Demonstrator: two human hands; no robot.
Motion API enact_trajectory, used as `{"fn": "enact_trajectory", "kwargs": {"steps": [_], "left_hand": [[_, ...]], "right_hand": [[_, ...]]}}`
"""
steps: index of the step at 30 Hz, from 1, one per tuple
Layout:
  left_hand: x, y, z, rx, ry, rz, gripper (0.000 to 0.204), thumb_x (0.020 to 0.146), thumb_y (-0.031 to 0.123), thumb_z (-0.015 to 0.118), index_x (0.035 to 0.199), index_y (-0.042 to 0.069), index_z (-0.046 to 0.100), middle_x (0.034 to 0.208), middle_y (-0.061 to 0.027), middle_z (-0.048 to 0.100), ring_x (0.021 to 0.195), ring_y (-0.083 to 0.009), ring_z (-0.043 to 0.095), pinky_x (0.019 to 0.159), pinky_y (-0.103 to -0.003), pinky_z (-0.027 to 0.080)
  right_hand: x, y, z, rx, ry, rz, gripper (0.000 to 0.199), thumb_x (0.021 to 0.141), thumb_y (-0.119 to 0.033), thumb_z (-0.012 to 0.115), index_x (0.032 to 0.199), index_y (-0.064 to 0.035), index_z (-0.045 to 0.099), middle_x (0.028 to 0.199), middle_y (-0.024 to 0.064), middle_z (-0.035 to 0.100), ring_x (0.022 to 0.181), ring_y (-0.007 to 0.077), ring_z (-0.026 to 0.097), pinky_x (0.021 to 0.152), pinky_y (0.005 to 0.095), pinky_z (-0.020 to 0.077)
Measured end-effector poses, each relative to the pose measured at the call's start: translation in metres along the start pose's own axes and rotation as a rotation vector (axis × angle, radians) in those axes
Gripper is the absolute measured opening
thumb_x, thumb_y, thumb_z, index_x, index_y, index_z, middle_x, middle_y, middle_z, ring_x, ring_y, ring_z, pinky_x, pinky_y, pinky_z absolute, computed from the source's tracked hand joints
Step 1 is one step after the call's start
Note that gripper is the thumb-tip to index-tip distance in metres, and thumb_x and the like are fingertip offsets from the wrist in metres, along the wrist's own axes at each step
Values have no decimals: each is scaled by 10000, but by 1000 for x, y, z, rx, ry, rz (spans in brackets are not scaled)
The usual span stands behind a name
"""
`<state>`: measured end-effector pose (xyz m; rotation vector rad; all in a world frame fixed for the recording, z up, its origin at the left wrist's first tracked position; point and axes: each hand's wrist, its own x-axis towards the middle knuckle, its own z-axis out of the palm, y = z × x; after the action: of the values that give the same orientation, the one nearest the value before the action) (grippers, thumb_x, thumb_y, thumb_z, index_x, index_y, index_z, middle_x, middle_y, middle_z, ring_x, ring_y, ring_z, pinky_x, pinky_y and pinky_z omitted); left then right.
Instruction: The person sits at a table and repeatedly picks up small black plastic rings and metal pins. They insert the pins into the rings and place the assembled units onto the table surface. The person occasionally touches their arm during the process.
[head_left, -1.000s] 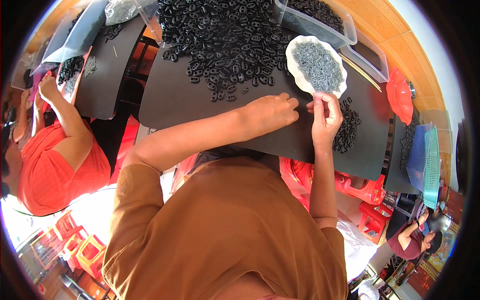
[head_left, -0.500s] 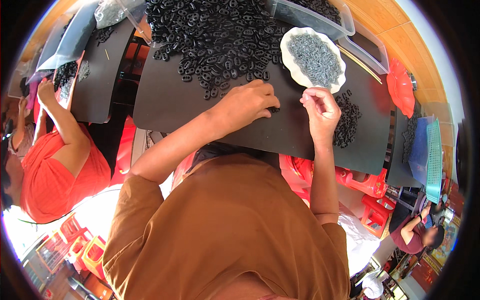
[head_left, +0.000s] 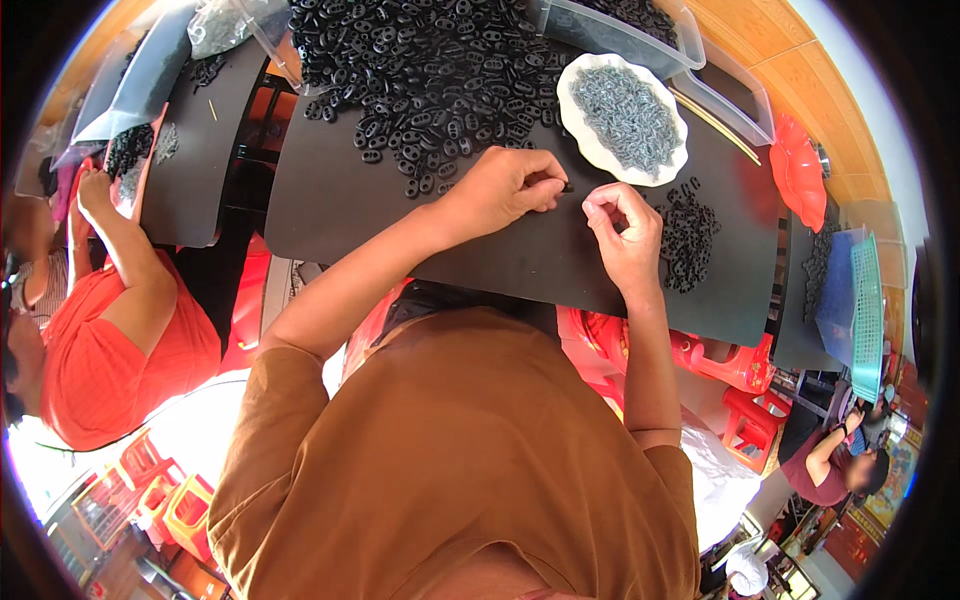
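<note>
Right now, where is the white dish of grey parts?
In the head view, the white dish sits upper right on the black mat, beyond the right hand, beside the clear bin.

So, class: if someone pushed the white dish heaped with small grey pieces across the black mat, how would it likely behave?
The white dish looks shallow with a wavy rim, so it would probably slide rather than tip. The grey pieces are heaped loosely, so some may spill over the rim. The black mat looks matte and might add some drag.

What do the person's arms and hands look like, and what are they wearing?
Both arms are bare from the short sleeves down. The left hand and right hand wear no gloves, and no rings, watch or bracelets show. The person wears a plain brown short-sleeved shirt with no pattern.
</note>
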<state>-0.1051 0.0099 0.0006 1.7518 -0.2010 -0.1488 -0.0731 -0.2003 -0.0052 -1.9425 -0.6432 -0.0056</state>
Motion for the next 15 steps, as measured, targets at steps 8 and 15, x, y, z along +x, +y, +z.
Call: {"fn": "enact_trajectory", "kwargs": {"steps": [8,15], "left_hand": [[8,-13,2,-423,35,-68,131,934,101,613,951,-26,639,846,-61,677,768,-100,647,715,-229,541],[3,-13,1,-411,63,-38,155,932,112,618,1031,-4,645,863,-50,681,791,-84,641,749,-227,533]], "right_hand": [[14,-10,13,275,-26,100,68,870,-19,661,875,-17,594,779,-3,617,650,38,550,590,200,456],[20,-15,22,373,15,209,47,879,-10,651,902,-1,611,800,18,647,679,66,608,603,207,486]]}}
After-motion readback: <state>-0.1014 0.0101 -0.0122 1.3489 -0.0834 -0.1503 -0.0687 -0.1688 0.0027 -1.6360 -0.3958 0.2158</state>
